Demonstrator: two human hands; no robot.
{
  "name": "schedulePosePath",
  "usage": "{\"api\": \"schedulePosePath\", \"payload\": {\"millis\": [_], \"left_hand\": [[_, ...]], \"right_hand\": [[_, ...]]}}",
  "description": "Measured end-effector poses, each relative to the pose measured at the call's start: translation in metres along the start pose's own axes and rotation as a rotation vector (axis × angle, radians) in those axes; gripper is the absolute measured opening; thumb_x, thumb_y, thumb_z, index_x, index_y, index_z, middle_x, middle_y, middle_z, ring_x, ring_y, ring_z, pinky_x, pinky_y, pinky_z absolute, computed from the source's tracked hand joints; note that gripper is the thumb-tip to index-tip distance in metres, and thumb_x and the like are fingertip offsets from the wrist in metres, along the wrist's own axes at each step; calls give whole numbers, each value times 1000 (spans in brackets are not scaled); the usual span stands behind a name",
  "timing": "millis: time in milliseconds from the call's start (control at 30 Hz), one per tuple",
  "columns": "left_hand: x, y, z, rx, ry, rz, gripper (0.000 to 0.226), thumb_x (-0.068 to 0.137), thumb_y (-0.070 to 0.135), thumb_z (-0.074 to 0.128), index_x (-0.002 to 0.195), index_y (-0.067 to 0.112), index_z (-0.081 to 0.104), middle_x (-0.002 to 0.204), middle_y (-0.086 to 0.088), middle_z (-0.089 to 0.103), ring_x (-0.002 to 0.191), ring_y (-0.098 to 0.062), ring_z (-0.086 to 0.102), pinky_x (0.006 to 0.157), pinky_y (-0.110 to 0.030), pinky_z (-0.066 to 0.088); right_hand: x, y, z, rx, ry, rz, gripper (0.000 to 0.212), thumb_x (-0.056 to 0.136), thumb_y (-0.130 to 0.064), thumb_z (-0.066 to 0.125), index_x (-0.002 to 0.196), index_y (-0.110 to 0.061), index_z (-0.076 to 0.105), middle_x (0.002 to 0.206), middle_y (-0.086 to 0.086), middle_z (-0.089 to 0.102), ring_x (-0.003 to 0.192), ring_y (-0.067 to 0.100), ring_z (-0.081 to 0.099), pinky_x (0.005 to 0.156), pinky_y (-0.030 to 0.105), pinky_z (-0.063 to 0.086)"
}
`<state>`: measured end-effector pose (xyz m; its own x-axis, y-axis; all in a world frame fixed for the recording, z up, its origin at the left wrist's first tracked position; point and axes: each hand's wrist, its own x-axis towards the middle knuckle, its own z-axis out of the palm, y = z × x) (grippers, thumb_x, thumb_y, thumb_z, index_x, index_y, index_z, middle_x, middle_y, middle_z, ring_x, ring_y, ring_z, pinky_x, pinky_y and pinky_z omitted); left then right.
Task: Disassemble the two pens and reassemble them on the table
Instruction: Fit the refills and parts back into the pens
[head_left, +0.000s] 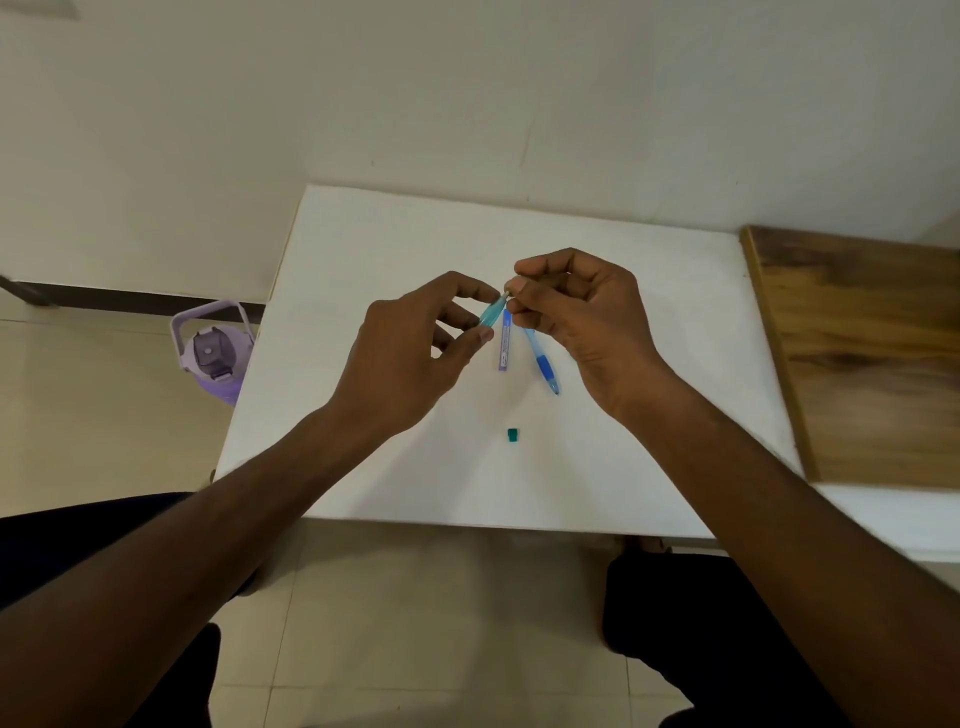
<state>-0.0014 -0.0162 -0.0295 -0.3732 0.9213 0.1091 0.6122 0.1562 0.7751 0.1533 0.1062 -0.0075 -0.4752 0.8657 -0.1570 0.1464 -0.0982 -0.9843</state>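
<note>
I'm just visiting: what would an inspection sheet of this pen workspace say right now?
Surface: white table, mostly bare.
Job's things: teal pen barrel held above the table; blue pen lying on the table; purple-blue tube beside it; small teal cap lying apart, nearer the person.
Clutter: nothing seen.
Grips: left hand pinches the teal barrel; right hand pinches its tip end.
Cables: nothing seen.
Surroundings: lilac water bottle on the floor; wooden board at right; tiled floor.
</note>
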Motion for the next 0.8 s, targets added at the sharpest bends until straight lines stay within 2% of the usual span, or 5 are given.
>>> {"api": "schedulePosePath", "payload": {"millis": [133, 467, 633, 733, 800], "left_hand": [[-1, 1, 0, 6, -6, 4, 31, 98, 40, 73, 128, 38, 65, 99, 16, 78, 76, -2, 76, 77, -31, 64], [1, 3, 2, 46, 11, -48, 24, 97, 37, 75, 121, 30, 76, 98, 14, 80, 77, -6, 76, 80, -20, 58], [0, -1, 8, -40, -50, -147, 20, 95, 37, 78, 113, 30, 73, 89, 19, 77, 69, 4, 75, 67, -6, 56], [1, -11, 11, -131, -42, -301, 23, 91, 35, 83, 110, 28, 72, 88, 16, 76, 69, 1, 75, 60, -20, 64], [1, -19, 11, -151, -22, -383, 23, 87, 31, 87, 106, 25, 75, 80, 11, 77, 67, -5, 76, 60, -27, 66]], "right_hand": [[1, 2, -1, -88, -11, 6, 13, 92, -12, 79, 104, -14, 77, 98, 7, 82, 90, 23, 81, 87, 37, 66], [3, 3, -5, -198, -82, 6, 13, 89, -11, 82, 102, -10, 82, 96, 1, 83, 87, 19, 81, 87, 34, 66], [2, 0, -9, -246, -157, 25, 23, 92, -11, 80, 114, -14, 80, 99, 2, 83, 92, 17, 80, 91, 37, 65], [5, 1, -17, -503, -106, -31, 27, 93, -22, 79, 120, -24, 77, 91, -6, 82, 84, 9, 79, 86, 24, 62], [3, 1, -24, -780, -92, -135, 13, 91, -24, 80, 104, -24, 81, 79, -9, 78, 70, 4, 74, 74, 6, 52]]}}
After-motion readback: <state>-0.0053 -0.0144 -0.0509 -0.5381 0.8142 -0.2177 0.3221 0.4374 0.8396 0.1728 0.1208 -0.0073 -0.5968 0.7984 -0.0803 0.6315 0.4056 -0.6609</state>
